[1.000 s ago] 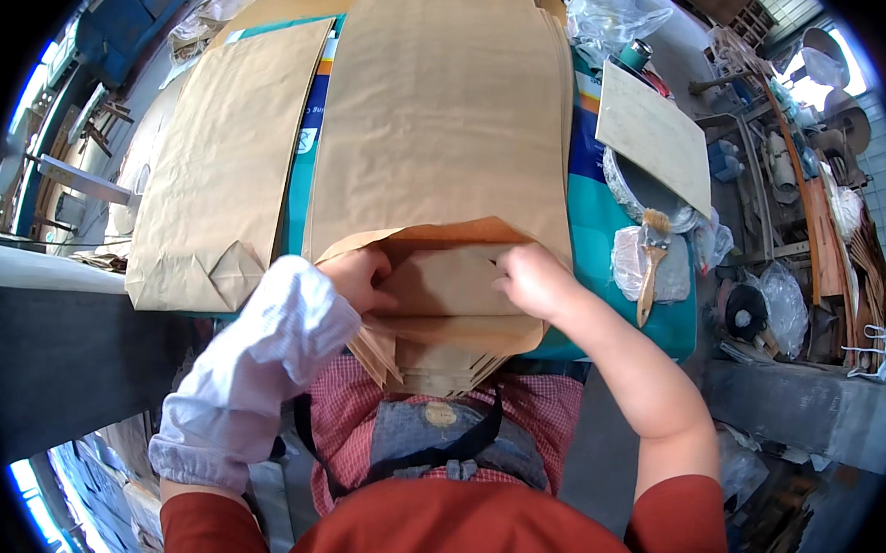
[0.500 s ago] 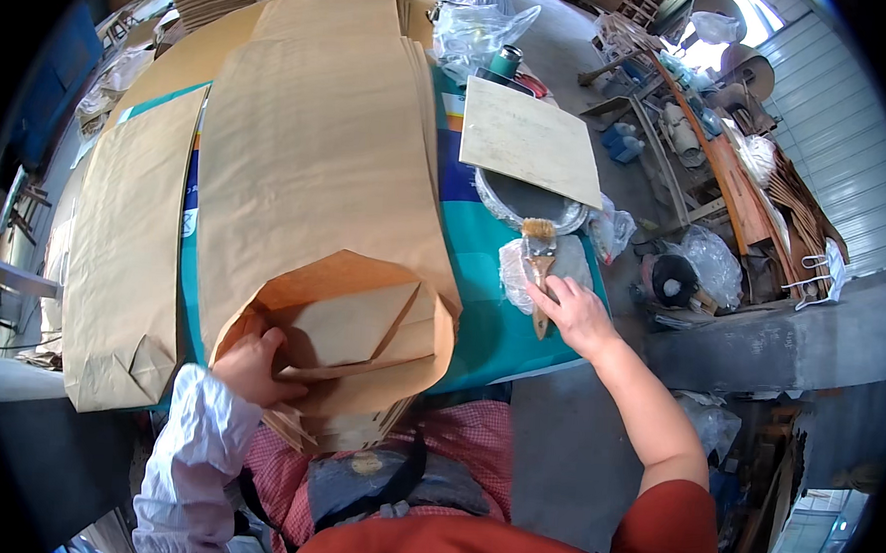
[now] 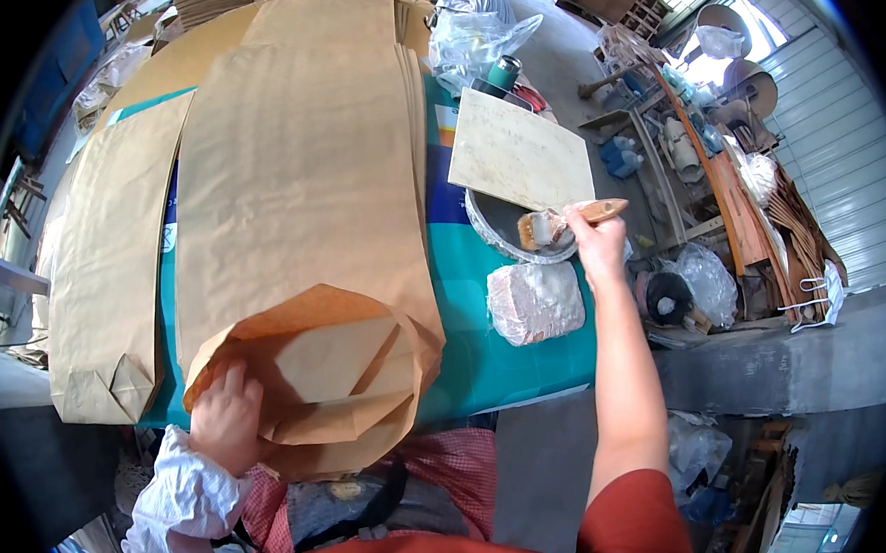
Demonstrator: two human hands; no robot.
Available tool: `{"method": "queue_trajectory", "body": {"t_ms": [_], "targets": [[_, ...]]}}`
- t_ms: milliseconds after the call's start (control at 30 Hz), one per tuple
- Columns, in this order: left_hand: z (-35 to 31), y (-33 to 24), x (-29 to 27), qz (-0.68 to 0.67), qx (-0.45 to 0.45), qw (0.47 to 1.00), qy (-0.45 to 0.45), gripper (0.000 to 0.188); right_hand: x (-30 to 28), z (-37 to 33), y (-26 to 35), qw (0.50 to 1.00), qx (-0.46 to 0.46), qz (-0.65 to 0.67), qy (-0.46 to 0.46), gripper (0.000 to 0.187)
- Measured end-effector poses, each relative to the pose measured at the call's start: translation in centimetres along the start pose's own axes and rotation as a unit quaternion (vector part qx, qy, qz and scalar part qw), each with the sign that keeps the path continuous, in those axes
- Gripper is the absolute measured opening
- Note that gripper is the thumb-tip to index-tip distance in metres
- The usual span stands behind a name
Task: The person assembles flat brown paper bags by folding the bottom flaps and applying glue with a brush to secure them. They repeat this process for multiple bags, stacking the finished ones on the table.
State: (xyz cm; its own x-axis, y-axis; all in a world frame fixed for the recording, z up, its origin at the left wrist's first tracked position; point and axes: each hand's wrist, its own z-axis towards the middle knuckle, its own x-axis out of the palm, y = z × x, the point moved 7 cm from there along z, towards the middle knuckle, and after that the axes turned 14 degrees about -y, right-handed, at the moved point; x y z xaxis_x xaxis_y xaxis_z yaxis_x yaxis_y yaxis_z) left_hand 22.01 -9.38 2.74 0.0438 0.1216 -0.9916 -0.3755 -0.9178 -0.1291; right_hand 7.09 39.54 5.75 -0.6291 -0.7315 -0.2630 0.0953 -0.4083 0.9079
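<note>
My right hand (image 3: 599,247) is closed around a paintbrush (image 3: 549,228), its handle pointing right. The bristles are over the opening of a basin (image 3: 484,227) with a plastic-lined rim, whose far part is covered by a pale flat board (image 3: 525,149). My left hand (image 3: 227,417) grips the left side of a brown paper bag (image 3: 333,361), its fingers inside the bag's opened, folded-out end; the thumb is hidden. This bag lies at the near end of a stack of brown paper bags (image 3: 298,169).
A plastic-wrapped block (image 3: 536,303) sits on the teal table cover (image 3: 464,363), near the basin. Another folded paper bag (image 3: 113,259) lies at the left. A green-topped flask (image 3: 504,71) and clear plastic bags (image 3: 473,38) stand at the back. Cluttered shelving (image 3: 710,160) lies right.
My right hand has lifted the brush off the plastic-wrapped block and carried it up to the basin, turning its handle rightward. My left hand has shifted from an inner flap to the bag's left side.
</note>
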Motion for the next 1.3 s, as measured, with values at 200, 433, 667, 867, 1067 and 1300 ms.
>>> {"method": "queue_trajectory", "body": {"t_ms": [200,433,667,867,1067,1300], "targets": [[1.0,-1.2,-4.2,-0.01,0.003,0.999,-0.048,0.087,1.6,-2.9,4.4,0.919,-0.161,-0.205,0.296,0.013],[1.4,-0.1,-3.0,-0.074,-0.086,0.993,-0.026,0.123,-2.4,1.5,2.2,0.971,0.154,0.115,0.143,0.01],[1.7,2.8,-1.5,-0.265,-0.051,0.963,-0.01,0.135,7.6,-20.5,15.2,0.951,0.041,0.25,0.176,0.01],[0.4,3.0,-0.7,-0.294,-0.048,0.954,-0.025,0.13,20.5,-29.7,13.3,0.952,0.045,0.168,0.251,0.009],[0.9,2.3,-0.3,-0.244,-0.057,0.968,-0.009,0.121,18.2,-30.7,13.1,0.94,0.034,0.128,0.314,0.006],[0.9,2.7,0.7,-0.269,-0.091,0.959,0.021,0.114,12.6,-25.0,13.2,0.956,-0.196,-0.067,0.206,0.008]]}}
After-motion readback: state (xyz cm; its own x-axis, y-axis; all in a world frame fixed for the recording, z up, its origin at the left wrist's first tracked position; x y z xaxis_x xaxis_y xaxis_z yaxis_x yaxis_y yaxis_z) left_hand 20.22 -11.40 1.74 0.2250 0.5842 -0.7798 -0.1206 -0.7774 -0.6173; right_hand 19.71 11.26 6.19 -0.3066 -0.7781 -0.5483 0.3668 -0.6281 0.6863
